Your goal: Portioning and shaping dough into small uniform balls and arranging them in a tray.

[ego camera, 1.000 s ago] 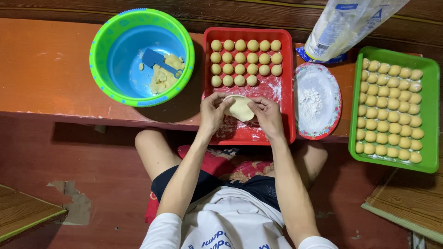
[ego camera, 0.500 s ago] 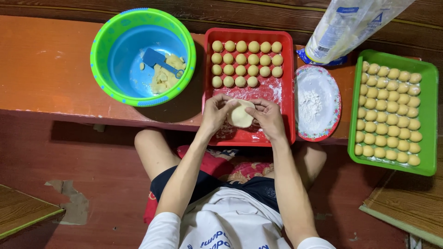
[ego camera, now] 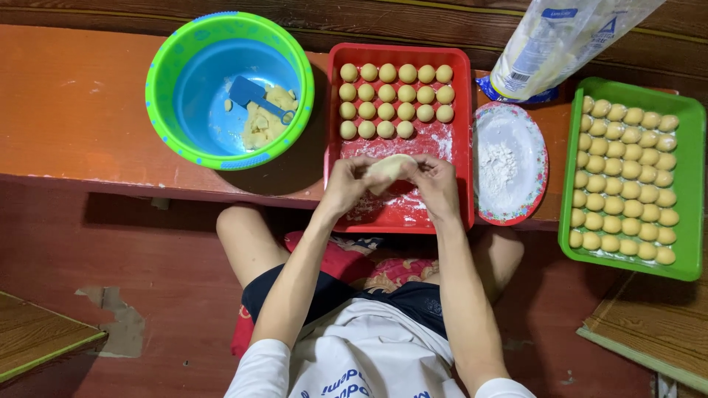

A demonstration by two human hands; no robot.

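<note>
— We see a red tray (ego camera: 463, 133) of pale yellow dough balls (ego camera: 395, 101), and a green tray (ego camera: 693, 184) holding more.

— We'd add the blue bowl (ego camera: 193, 96) with its green, blue-speckled rim, a blue scraper (ego camera: 254, 96), a white-floured plate (ego camera: 510, 163) with a flowered edge, and the orange-red bench (ego camera: 74, 110).

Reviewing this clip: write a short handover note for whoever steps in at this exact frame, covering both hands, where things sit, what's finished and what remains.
Left hand and right hand: both pinch one flattened pale dough disc between their fingers, above the red rectangular plastic tray.
Where things are: the red tray holds three rows of small round dough balls at its far end; its near half is floured. The green rectangular tray to the right is full of balls. The floured oval plate lies between the trays. The green-and-blue round bowl on the left holds dough pieces and a blue scraper.
Done: balls on both trays.
Left: the held disc; the bowl's dough.
</note>
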